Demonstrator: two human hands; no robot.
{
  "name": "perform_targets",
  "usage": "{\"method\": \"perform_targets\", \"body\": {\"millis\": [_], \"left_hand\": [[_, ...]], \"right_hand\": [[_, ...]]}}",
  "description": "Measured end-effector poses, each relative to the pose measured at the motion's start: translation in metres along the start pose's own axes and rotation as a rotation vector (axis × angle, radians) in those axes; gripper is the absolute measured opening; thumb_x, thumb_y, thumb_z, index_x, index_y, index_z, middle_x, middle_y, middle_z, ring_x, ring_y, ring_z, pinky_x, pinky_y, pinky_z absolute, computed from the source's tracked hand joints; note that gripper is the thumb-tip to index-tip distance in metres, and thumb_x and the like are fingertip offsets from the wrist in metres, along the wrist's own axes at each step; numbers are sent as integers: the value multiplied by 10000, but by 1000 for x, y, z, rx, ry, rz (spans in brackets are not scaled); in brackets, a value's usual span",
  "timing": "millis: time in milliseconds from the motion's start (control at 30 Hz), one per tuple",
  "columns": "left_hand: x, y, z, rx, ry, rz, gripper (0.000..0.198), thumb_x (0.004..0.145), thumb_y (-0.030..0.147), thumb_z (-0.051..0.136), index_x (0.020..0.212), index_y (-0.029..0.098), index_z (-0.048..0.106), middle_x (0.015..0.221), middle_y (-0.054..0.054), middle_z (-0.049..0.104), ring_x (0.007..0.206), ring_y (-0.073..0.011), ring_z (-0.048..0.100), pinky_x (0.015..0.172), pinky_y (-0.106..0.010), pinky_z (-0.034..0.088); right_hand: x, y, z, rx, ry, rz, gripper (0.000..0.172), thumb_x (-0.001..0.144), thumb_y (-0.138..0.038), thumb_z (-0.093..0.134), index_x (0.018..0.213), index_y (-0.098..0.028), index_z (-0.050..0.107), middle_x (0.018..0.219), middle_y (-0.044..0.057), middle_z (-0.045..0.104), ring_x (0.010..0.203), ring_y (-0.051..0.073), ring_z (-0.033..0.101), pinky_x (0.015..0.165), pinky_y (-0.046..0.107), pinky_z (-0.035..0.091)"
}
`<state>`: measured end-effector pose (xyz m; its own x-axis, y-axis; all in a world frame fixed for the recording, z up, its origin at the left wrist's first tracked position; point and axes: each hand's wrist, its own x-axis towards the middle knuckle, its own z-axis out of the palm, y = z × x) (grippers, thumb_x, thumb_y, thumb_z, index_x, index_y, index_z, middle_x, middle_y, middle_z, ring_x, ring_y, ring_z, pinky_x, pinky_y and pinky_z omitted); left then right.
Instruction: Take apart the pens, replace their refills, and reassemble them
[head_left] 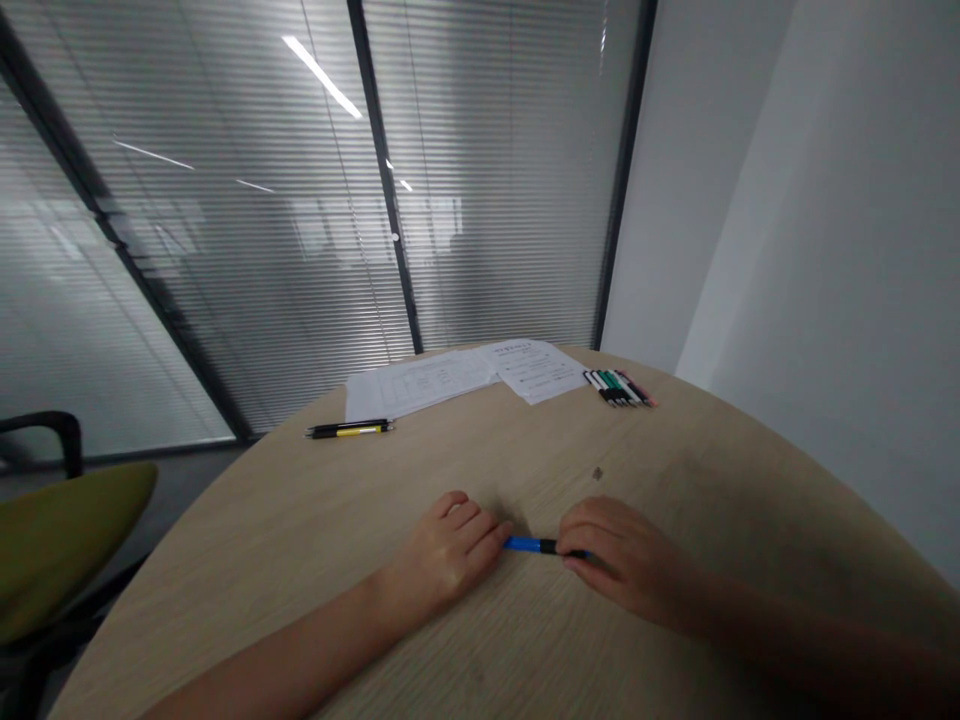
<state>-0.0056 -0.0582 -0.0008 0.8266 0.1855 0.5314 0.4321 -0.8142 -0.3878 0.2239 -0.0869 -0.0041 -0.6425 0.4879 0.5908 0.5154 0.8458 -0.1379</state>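
Note:
A blue-and-black pen (536,545) lies flat across the near part of the round light-wood table (675,500). My left hand (444,553) rests on the table with its fingertips pinching the pen's blue left end. My right hand (622,560) comes in from the right, its fingers closed over the pen's black right end. Much of that end is hidden under the fingers. Farther off, a yellow-and-black pen (349,429) lies alone, out of reach of both hands' fingers.
Loose printed papers (420,387) and a printed sheet (536,370) lie at the table's far edge, next to a row of several markers (619,388). An olive chair (60,530) stands at the left. A glass partition with blinds (225,250) and a white wall (787,200) stand behind.

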Motion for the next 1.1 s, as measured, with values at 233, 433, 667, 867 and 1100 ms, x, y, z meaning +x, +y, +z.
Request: {"method": "perform_targets", "body": {"millis": [233, 433, 667, 867, 1100], "left_hand": [[1, -4, 1, -94, -35, -148, 181, 847, 161, 371, 911, 147, 540, 690, -30, 592, 618, -146, 530, 625, -301, 395], [-6, -15, 9, -129, -85, -299, 188, 839, 193, 380, 867, 142, 559, 697, -50, 593, 650, -160, 549, 641, -307, 409], [-11, -24, 8, 2, -123, -214, 173, 823, 147, 397, 898, 141, 552, 713, -43, 601, 643, -166, 542, 663, -329, 396], [-11, -25, 9, 56, -117, -171, 165, 818, 132, 398, 889, 142, 547, 703, -37, 596, 629, -165, 532, 659, -329, 385], [-9, -24, 10, 82, -132, -162, 172, 826, 132, 384, 884, 145, 546, 682, -29, 587, 614, -161, 526, 638, -318, 377]], "right_hand": [[-1, 19, -22, 2, -41, 78, 455, 761, -294, 497, 1193, -194, 398, 1158, 110, 516, 1083, 209, 446, 900, 371, 364], [-8, 68, -18, -261, -71, 220, 311, 779, -235, 457, 1079, -192, 532, 1090, 116, 559, 1020, 239, 492, 857, 435, 398], [-12, 84, -11, -186, -253, 288, 196, 798, -182, 434, 860, -189, 620, 800, 60, 620, 748, 177, 579, 688, 321, 460], [-12, 87, -7, -148, -290, 265, 213, 772, -105, 429, 769, -183, 627, 770, 51, 629, 740, 176, 581, 691, 317, 445], [-9, 83, -14, -167, -245, 368, 225, 721, -75, 442, 824, -173, 615, 798, 59, 604, 742, 180, 573, 685, 310, 444]]}}
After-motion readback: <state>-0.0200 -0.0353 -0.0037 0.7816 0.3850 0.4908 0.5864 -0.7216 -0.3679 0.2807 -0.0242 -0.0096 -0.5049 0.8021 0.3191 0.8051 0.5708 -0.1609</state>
